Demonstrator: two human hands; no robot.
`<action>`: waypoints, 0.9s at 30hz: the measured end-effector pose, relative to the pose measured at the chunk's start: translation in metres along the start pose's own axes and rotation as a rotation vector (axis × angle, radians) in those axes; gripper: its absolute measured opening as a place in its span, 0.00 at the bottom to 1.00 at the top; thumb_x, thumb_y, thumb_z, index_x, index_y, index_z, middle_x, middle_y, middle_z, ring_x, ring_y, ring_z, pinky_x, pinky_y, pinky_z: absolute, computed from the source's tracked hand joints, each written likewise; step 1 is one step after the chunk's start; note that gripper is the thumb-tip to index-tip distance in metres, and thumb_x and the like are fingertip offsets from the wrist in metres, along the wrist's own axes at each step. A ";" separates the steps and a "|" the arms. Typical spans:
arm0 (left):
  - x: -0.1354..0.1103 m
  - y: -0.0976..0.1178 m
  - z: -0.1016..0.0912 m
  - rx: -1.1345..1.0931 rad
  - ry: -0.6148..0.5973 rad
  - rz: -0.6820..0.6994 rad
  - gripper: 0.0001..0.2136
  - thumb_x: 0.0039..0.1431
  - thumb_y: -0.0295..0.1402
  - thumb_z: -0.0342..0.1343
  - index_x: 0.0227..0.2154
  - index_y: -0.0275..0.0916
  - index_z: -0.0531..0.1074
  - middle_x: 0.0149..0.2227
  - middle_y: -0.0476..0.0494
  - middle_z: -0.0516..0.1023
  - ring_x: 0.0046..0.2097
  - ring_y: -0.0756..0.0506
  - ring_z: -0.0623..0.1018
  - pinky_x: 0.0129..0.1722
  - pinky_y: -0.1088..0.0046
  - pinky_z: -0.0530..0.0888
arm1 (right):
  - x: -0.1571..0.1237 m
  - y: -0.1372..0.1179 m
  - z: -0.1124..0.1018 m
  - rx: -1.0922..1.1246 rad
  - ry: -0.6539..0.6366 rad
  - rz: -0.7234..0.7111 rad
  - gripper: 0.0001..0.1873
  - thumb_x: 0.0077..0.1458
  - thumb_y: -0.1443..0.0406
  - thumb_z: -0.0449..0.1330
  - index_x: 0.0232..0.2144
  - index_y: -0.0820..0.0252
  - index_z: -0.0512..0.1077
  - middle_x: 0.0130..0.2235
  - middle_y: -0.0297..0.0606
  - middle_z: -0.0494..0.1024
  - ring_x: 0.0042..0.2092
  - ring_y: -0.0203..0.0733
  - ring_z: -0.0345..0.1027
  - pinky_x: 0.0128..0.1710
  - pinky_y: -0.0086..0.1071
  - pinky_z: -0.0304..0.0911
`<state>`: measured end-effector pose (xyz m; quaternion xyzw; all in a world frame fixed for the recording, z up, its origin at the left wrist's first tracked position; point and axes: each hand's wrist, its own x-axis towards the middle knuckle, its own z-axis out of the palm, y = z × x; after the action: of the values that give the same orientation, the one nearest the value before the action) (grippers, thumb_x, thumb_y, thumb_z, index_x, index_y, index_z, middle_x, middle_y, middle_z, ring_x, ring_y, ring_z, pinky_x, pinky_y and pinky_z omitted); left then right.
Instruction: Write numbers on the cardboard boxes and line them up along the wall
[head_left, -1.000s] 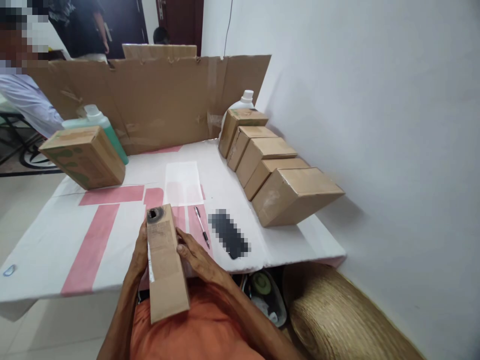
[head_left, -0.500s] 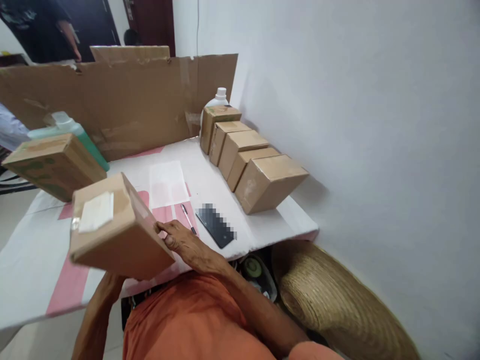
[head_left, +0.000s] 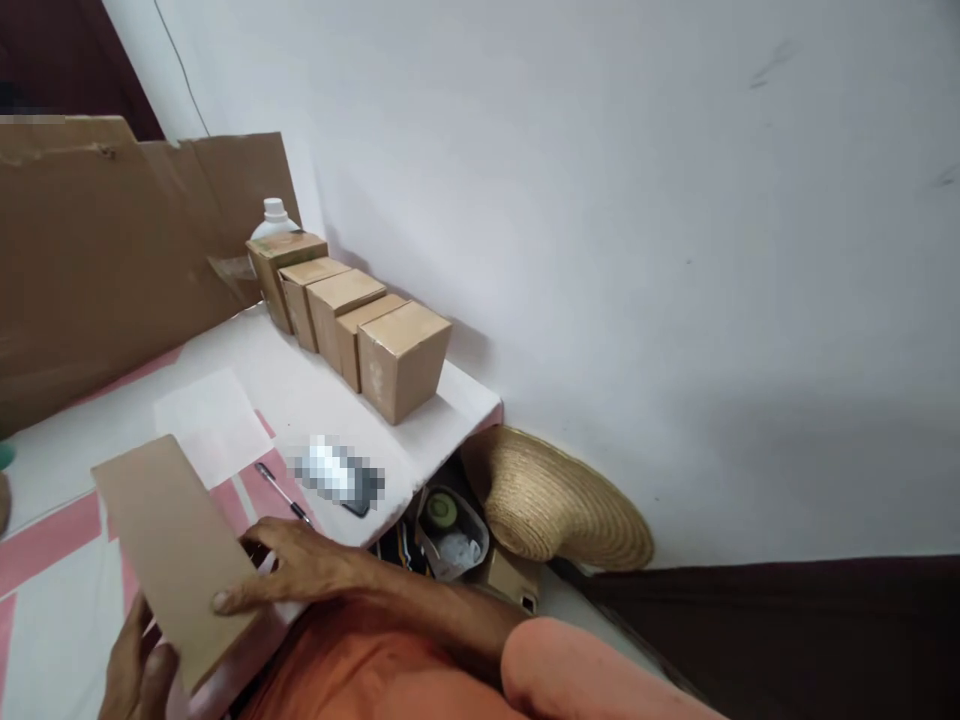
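A plain brown cardboard box [head_left: 169,540] is over the near left part of the table, a long smooth face turned up towards me. My left hand [head_left: 139,665] grips its lower left edge, with the thumb at the near end. On the right side, my right hand [head_left: 300,565] holds the same box, its thumb lying on the upper face and the other fingers along the side. A black pen [head_left: 281,492] and a dark phone [head_left: 356,490], partly pixelated, lie just beyond my right hand. Behind the box is a white sheet of paper [head_left: 206,420].
Several cardboard boxes [head_left: 401,360] stand in a row along the wall, with a white bottle [head_left: 274,218] behind them. A tall cardboard panel [head_left: 135,260] edges the table's far side. Below the right edge are a straw hat [head_left: 555,505] and a small bin [head_left: 480,530].
The view has swung right. The box has been turned over in my hands, so its white label is out of sight. My right thumb now rests on its upper face.
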<state>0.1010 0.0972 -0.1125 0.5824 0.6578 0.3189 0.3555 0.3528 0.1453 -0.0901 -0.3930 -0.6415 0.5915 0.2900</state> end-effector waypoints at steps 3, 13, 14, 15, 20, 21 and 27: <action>-0.020 0.041 0.019 -0.061 -0.008 0.036 0.44 0.61 0.60 0.59 0.77 0.60 0.52 0.75 0.43 0.66 0.75 0.24 0.66 0.73 0.32 0.66 | -0.036 -0.004 -0.023 -0.023 0.138 -0.108 0.42 0.49 0.42 0.78 0.60 0.51 0.75 0.58 0.39 0.80 0.54 0.52 0.77 0.51 0.38 0.73; -0.001 0.141 0.147 -0.257 -0.404 0.776 0.40 0.67 0.29 0.60 0.78 0.55 0.55 0.79 0.39 0.60 0.79 0.32 0.60 0.78 0.41 0.61 | -0.180 0.020 -0.065 -0.333 1.029 -0.119 0.37 0.54 0.50 0.78 0.61 0.53 0.73 0.57 0.49 0.80 0.59 0.60 0.75 0.62 0.53 0.71; 0.009 0.148 0.166 -0.287 -0.484 0.826 0.41 0.67 0.27 0.58 0.79 0.55 0.53 0.79 0.40 0.59 0.80 0.33 0.59 0.79 0.42 0.59 | -0.187 0.031 -0.068 -0.380 1.155 -0.082 0.37 0.53 0.47 0.77 0.59 0.54 0.74 0.55 0.50 0.81 0.59 0.62 0.75 0.62 0.56 0.71; 0.019 0.155 0.185 -0.323 -0.567 0.855 0.40 0.68 0.25 0.56 0.79 0.55 0.53 0.79 0.41 0.60 0.79 0.35 0.61 0.79 0.43 0.58 | -0.192 0.044 -0.073 -0.436 1.266 -0.054 0.37 0.53 0.43 0.76 0.57 0.55 0.74 0.53 0.51 0.82 0.58 0.64 0.75 0.61 0.58 0.72; 0.071 0.175 0.272 -0.286 -0.687 0.843 0.33 0.68 0.25 0.56 0.75 0.48 0.63 0.72 0.36 0.71 0.72 0.37 0.73 0.70 0.49 0.74 | -0.179 0.096 -0.124 -0.688 1.498 0.033 0.41 0.57 0.29 0.61 0.48 0.59 0.72 0.47 0.59 0.82 0.50 0.64 0.78 0.50 0.58 0.76; 0.078 0.174 0.283 -0.255 -0.660 0.809 0.29 0.70 0.27 0.57 0.72 0.46 0.66 0.70 0.35 0.74 0.69 0.36 0.76 0.67 0.49 0.77 | -0.170 0.099 -0.134 -0.706 1.480 0.050 0.41 0.58 0.28 0.57 0.45 0.58 0.72 0.45 0.57 0.82 0.47 0.63 0.79 0.47 0.56 0.77; 0.067 0.124 0.271 -0.004 -0.407 0.549 0.19 0.72 0.43 0.63 0.59 0.38 0.75 0.58 0.37 0.80 0.54 0.39 0.82 0.55 0.52 0.82 | -0.132 0.099 -0.149 -0.669 1.259 0.093 0.39 0.58 0.25 0.50 0.34 0.52 0.68 0.33 0.52 0.82 0.35 0.59 0.79 0.35 0.49 0.75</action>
<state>0.3910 0.1796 -0.1627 0.7888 0.3914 0.2811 0.3816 0.5625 0.1116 -0.1556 -0.7546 -0.4821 0.0354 0.4437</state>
